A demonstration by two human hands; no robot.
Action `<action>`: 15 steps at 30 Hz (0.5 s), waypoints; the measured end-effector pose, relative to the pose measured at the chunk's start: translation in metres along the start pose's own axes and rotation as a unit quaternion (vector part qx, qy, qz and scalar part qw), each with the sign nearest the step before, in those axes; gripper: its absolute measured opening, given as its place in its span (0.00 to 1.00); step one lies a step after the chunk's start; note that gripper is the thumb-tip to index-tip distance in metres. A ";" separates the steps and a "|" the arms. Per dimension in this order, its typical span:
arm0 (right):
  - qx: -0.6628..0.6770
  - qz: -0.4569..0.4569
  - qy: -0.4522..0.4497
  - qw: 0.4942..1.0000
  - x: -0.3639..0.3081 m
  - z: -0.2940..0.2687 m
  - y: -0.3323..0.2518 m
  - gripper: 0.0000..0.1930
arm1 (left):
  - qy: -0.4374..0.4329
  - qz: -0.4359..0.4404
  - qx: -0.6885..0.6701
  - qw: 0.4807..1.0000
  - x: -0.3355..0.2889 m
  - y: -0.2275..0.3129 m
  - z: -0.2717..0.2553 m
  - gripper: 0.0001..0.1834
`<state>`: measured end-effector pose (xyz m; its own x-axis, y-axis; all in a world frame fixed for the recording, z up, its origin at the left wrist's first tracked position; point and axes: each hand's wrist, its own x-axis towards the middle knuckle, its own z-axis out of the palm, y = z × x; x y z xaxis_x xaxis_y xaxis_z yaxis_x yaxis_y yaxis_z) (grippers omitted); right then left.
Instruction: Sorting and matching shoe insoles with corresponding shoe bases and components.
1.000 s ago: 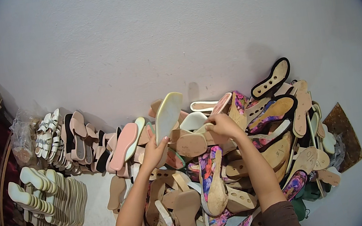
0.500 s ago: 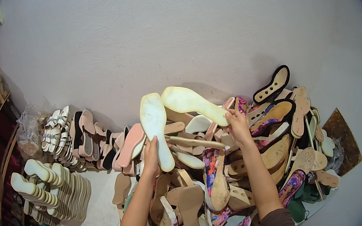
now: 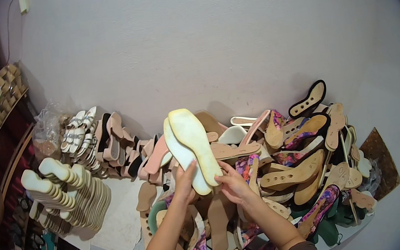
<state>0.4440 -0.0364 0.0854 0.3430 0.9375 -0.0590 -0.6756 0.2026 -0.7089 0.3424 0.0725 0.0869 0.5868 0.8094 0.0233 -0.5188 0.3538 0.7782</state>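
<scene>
Two pale cream shoe soles are held up over the heap, one partly overlapping the other. My left hand grips the rear, whiter sole along its lower left edge. The front, yellower sole has its narrow heel end pinched by my right hand, thumb on its face. Both soles stand nearly upright with their broad ends up. Beneath and around my hands lies a jumble of shoe soles and wedges, among them a flat brown sole and a flower-patterned wedge.
Cream soles stand in neat stacks on the table's left side, beside a pale sheet. White strapped sandals and a clear plastic bag sit behind them. A wall rises at the back; a brown board leans at right.
The two soles were fanned apart and now overlap. My right hand has come left and down toward my left hand, turning its sole more upright. The view has shifted slightly.
</scene>
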 end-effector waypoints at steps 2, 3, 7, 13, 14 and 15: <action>-0.062 0.015 -0.002 0.998 0.000 0.014 0.015 0.30 | 0.015 0.015 -0.009 1.000 -0.011 0.006 -0.015 0.17; -0.101 0.026 -0.018 0.994 -0.002 0.021 0.018 0.29 | 0.020 0.024 -0.024 0.999 -0.017 0.011 -0.023 0.18; -0.261 0.036 -0.080 0.961 0.002 0.056 0.032 0.30 | 0.085 0.120 0.007 0.989 -0.043 0.042 -0.048 0.22; -0.564 -0.191 -0.164 0.787 0.016 0.126 0.073 0.30 | 0.131 0.191 0.099 0.968 -0.075 0.100 -0.092 0.26; -0.617 -0.259 -0.179 0.721 0.016 0.143 0.080 0.31 | 0.140 0.204 0.093 0.964 -0.080 0.112 -0.098 0.26; -0.602 -0.273 -0.181 0.728 0.016 0.160 0.089 0.31 | 0.148 0.216 0.088 0.961 -0.085 0.124 -0.104 0.26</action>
<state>0.2854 0.0421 0.1341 0.0037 0.8675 0.4974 0.6329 0.3831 -0.6728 0.1634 0.0959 0.1162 0.1232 0.9701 0.2092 -0.5454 -0.1099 0.8309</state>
